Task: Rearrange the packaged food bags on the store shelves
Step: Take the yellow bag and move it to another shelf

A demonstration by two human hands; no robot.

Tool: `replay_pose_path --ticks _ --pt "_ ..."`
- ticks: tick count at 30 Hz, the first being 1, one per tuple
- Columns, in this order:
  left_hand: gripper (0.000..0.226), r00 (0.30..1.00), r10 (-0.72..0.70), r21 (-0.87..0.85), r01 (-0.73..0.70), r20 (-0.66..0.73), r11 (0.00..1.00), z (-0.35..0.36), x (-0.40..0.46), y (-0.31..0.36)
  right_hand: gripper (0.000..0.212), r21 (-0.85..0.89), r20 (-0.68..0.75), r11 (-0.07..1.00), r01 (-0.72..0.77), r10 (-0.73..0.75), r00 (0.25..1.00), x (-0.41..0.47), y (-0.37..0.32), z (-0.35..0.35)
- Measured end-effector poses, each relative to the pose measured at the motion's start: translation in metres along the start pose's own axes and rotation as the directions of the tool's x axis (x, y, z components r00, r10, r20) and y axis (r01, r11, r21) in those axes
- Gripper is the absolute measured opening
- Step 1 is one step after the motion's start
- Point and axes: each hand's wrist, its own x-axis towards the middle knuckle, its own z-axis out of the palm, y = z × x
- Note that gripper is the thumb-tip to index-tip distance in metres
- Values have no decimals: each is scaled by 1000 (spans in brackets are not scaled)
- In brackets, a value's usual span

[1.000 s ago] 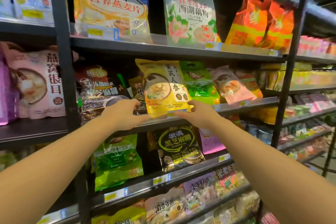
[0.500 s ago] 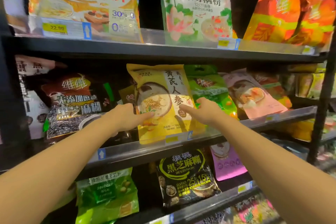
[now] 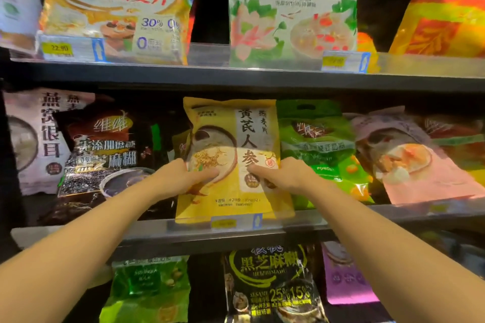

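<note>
Left hand [image 3: 181, 178] reaches up from lower left, forearm extended, thumb across the front of the yellow bag [image 3: 233, 160], gripping its left edge. Bag stands upright on the middle shelf [image 3: 147, 231], between black bag [image 3: 105, 155] and green bag [image 3: 317, 149]. Right hand [image 3: 286, 176] mirrors it, thumb on the front, clasping the right edge.

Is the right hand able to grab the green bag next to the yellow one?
Probably yes. The green bag stands just right of the yellow bag, its front uncovered, and the right hand is already beside it, though now holding the yellow bag.
</note>
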Motion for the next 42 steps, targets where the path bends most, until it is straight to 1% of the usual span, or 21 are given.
replay_pose_path --ticks 1,3,5,6,9,10,14,16,18,19,21,23,27,29,30,32,35,42 --pt "81 1000 0 -62 0 5 998 3 -1 0 82 19 -1 1000 16 -16 1000 1 1 0" --pt "69 999 29 -196 -22 31 980 11 -2 1 85 42 8 998 44 -44 999 3 4 0" --pt "70 997 72 -266 -62 26 962 19 -1 3 89 47 41 996 79 -80 996 6 3 2" --pt "68 996 92 -258 -83 21 963 21 1 3 89 39 57 994 98 -100 993 7 2 4" --pt "39 992 111 -210 -98 53 973 23 3 4 84 25 97 992 126 -128 987 7 -1 7" --pt "33 991 116 -210 -100 62 973 22 2 3 83 38 111 991 130 -133 985 8 -2 8" --pt "24 986 152 -224 -133 68 966 21 0 5 75 127 136 984 124 -141 981 10 0 7" --pt "25 983 176 -228 -161 49 960 22 -1 4 63 164 123 977 140 -161 979 9 0 9" --pt "28 985 175 -241 -169 5 956 24 -2 0 42 196 77 966 171 -189 979 5 -1 13" --pt "29 985 172 -248 -171 -17 954 25 -3 -2 36 213 49 960 183 -197 979 2 -2 15" --pt "29 984 167 -260 -176 -55 950 25 -6 -3 31 241 1 951 194 -201 980 -1 -3 17" --pt "28 985 139 -273 -161 -97 948 23 -9 -2 34 257 -16 948 188 -190 982 -5 -4 16" --pt "24 983 117 -273 -152 -140 950 13 -16 3 39 261 2 949 176 -183 983 -10 -13 7" --pt "29 981 108 -273 -149 -162 950 6 -18 7 51 266 -11 948 174 -177 984 -14 -20 3" --pt "36 980 102 -270 -145 -169 952 2 -19 8 54 273 -21 947 171 -171 985 -15 -23 2" --pt "49 980 84 -266 -131 -181 955 -4 -23 11 54 283 -31 944 169 -167 985 -19 -29 -2" --pt "58 978 78 -259 -128 -195 957 -12 -33 14 43 267 -46 947 180 -174 984 -25 -37 -8" --pt "54 976 53 -281 -114 -212 953 -19 -59 22 47 299 -34 935 190 -188 982 -38 -43 -14"
